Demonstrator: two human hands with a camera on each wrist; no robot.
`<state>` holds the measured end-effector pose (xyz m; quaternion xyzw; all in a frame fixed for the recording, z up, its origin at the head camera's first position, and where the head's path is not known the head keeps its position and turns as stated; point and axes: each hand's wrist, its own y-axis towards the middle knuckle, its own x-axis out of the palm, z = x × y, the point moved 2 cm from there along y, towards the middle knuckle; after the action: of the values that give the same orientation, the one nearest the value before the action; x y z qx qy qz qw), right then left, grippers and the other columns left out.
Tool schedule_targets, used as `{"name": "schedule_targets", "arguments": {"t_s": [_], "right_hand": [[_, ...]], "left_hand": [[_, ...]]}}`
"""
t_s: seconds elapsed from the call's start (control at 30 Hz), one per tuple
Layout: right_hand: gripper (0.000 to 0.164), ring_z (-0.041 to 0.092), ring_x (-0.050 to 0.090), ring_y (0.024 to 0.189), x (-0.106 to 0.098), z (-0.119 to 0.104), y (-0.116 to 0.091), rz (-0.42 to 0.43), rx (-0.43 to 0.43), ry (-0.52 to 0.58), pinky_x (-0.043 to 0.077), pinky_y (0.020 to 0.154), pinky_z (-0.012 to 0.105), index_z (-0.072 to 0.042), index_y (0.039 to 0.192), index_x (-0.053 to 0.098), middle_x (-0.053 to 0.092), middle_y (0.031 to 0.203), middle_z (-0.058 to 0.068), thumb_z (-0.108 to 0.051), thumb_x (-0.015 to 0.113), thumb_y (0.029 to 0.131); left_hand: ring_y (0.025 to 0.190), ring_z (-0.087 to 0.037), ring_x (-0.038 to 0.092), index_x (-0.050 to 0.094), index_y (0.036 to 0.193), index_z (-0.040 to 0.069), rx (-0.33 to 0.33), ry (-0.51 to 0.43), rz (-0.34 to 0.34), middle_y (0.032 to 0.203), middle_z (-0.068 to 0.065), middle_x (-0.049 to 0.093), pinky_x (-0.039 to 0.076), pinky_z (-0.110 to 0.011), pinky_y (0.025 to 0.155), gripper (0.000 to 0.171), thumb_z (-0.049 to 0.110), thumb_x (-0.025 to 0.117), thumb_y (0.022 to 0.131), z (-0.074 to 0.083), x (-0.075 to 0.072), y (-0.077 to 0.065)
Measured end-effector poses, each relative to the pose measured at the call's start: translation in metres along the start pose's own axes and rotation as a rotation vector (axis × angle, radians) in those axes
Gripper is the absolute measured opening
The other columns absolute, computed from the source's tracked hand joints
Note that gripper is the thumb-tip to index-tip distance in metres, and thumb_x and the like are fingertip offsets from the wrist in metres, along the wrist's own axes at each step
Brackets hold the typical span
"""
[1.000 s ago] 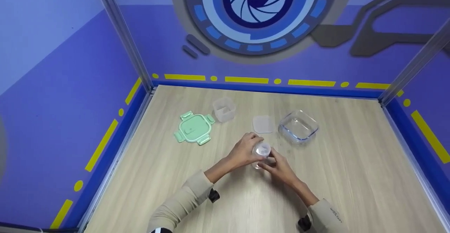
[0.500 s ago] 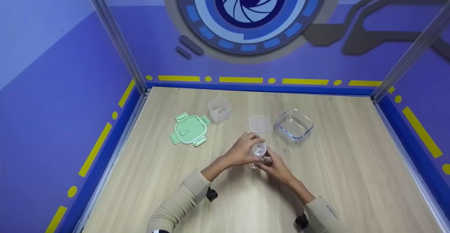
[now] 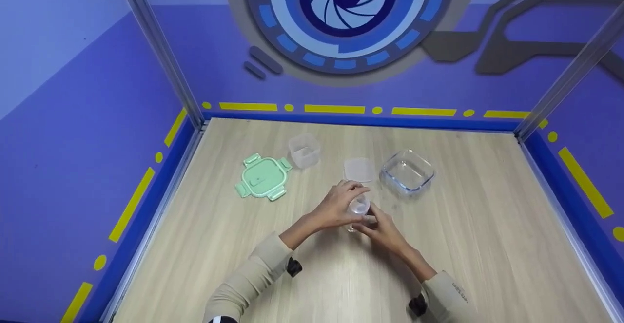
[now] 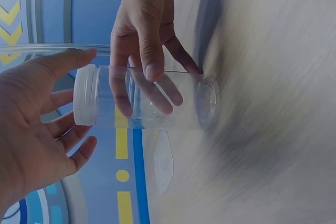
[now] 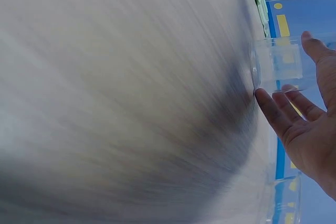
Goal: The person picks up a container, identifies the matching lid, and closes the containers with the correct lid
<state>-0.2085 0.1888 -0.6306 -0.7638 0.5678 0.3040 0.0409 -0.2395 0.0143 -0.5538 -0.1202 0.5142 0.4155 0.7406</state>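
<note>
A clear cylindrical jar [image 4: 189, 109] with a whitish translucent lid [image 4: 86, 95] stands upright on the table between both hands. My left hand [image 3: 335, 207] holds the lid from the side, thumb and fingers spread around its rim. Lower down, my right hand [image 3: 387, 235] grips the jar's body, thumb on one side and fingers round the other. In the right wrist view, the right fingertips reach close to the jar's base [image 5: 257, 66]. Seen from the head, the hands cover most of the jar's body.
Beyond the hands lies a flat frosted square lid [image 3: 359, 169]. A clear square glass container [image 3: 408, 173] stands to its right. Left of it are a frosted plastic box [image 3: 304, 151] and a green clip lid [image 3: 264, 177]. Blue-purple walls [image 3: 341, 89] enclose the table.
The head view has swung slightly, so everything appears shifted left. The left fingers have moved a little around the lid, while the right hand keeps its grip on the jar.
</note>
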Motion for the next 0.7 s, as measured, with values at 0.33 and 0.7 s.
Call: {"name": "schedule_targets", "arguments": {"t_s": [0.33,0.7], "right_hand": [[0.058,0.024,0.068,0.112,0.002,0.017,-0.001,0.001,0.035,0.051,0.059,0.090,0.052,-0.002,0.140,0.053,0.071,0.123,0.015,-0.010,0.079,0.088],[0.059,0.033,0.065,0.120,0.003,0.019,0.001,-0.029,0.018,0.076,0.059,0.092,0.051,-0.007,0.143,0.051,0.066,0.132,0.016,-0.020,0.077,0.092]], "left_hand": [[0.113,-0.018,0.061,0.065,0.130,0.014,-0.105,0.283,0.081,0.122,-0.002,0.064,0.052,-0.034,0.091,0.071,0.066,0.072,0.082,0.016,-0.005,-0.007],[0.113,-0.019,0.062,0.067,0.129,0.010,-0.117,0.264,0.016,0.123,-0.004,0.067,0.053,-0.034,0.094,0.056,0.040,0.082,0.083,0.014,-0.008,-0.004]]}}
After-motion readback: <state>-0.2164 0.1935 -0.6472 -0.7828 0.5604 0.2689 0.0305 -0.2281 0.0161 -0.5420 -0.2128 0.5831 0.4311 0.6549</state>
